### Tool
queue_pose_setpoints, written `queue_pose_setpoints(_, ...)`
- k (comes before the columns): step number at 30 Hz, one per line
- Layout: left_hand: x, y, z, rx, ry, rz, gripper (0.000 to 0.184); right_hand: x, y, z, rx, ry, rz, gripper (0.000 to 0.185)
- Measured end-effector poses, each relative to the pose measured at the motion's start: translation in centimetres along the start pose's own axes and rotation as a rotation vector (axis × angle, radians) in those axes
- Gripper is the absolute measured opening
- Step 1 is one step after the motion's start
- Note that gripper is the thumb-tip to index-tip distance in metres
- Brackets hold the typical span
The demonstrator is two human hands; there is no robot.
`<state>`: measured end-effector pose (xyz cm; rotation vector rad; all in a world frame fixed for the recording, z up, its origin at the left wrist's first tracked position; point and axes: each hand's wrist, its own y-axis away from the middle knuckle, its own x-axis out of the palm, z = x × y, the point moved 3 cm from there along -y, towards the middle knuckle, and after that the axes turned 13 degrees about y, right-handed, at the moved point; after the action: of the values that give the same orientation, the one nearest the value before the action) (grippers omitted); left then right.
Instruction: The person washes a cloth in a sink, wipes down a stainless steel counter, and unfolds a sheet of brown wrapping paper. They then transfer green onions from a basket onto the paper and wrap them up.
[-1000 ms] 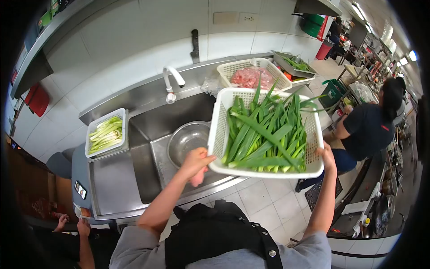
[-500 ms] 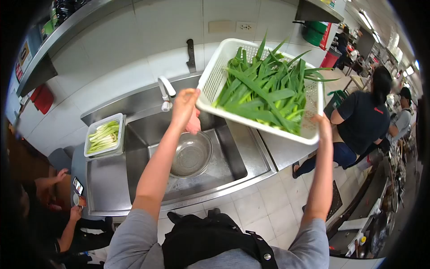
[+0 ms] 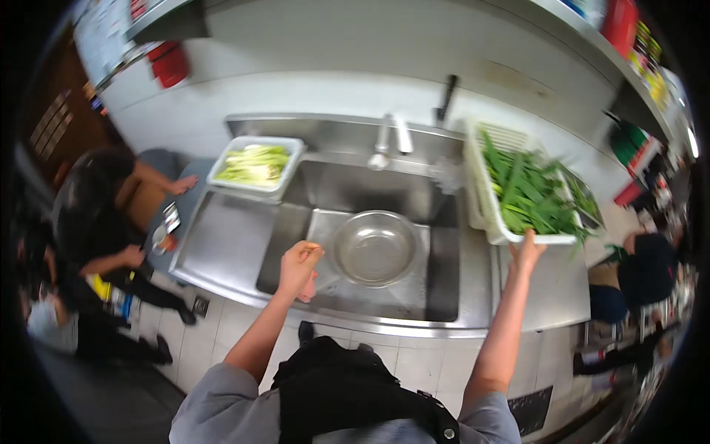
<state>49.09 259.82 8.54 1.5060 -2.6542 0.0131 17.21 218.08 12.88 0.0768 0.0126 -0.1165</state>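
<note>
As crate (image 3: 560,239) at right edge of sink (image 3: 475,288) likely needs steadying, right hand (image 3: 526,254) clamped on rim; left hand (image 3: 297,266) curled, hold unclear

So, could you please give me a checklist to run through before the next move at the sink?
1. Right hand on the leaf basket: ok, it grips the near rim.
2. Leaf basket firmly seated: cannot tell, its underside is hidden.
3. Green leaves all within the rim: not ok, some poke out at the right.
4. Left hand empty: cannot tell, its fingers are curled.
5. Metal bowl inside the sink: ok, on the sink floor.
</note>
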Motion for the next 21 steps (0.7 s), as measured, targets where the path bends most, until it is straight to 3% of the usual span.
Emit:
queue_pose_setpoints(3,-4.0,0.5,0.5,-0.057,0.028,-0.103,0.017,1.6,1.5,0.0,-0.038,-0.021,0.135,0.079)
queue_pose_setpoints(7,-8.4,-1.2,1.1,-0.095,0.099,-0.173,0.02,2.1,4.7,-0.7,0.04,-0.019,0.105,0.08)
queue_pose_setpoints(9,-10.7,-2.5,0.8,-0.108,0.127,-0.212,0.02,2.1,7.1,-2.6,0.051,-0.223,0.108,0.074)
queue_pose_setpoints(10,-12.0,-3.0,0.6,-0.113,0.125,-0.258,0.02,2.4,7.0,-7.4,0.067,-0.142,0.127,0.067)
queue_pose_setpoints(12,-14.7,-4.3,0.6,-0.118,0.128,-0.303,0.021,7.5,13.8,-9.8,0.013,0.061,0.054,0.036)
queue_pose_setpoints(13,-16.2,-5.0,0.6,-0.108,0.142,-0.312,0.02,10.6,16.8,-10.9,-0.014,0.257,0.379,0.03)
queue_pose_setpoints(14,-17.6,-5.5,0.5,-0.099,0.154,-0.321,0.02,13.9,19.6,-12.5,0.038,0.27,0.586,0.036)
queue_pose_setpoints(15,-18.6,-6.1,0.3,-0.1,0.153,-0.321,0.02,17.3,22.3,-14.0,0.116,0.36,0.67,0.042)
queue_pose_setpoints(17,-20.7,-7.1,-0.2,-0.11,0.176,-0.365,0.021,24.8,27.8,-12.1,0.016,0.405,0.957,0.039)
queue_pose_setpoints(20,-23.5,-8.4,-0.9,-0.099,0.161,-0.364,0.024,36.3,32.0,-11.5,0.006,0.411,1.161,0.045)
queue_pose_setpoints(21,-24.3,-8.7,-0.9,-0.101,0.156,-0.36,0.024,40.3,32.8,-12.1,-0.067,0.397,1.117,0.046)
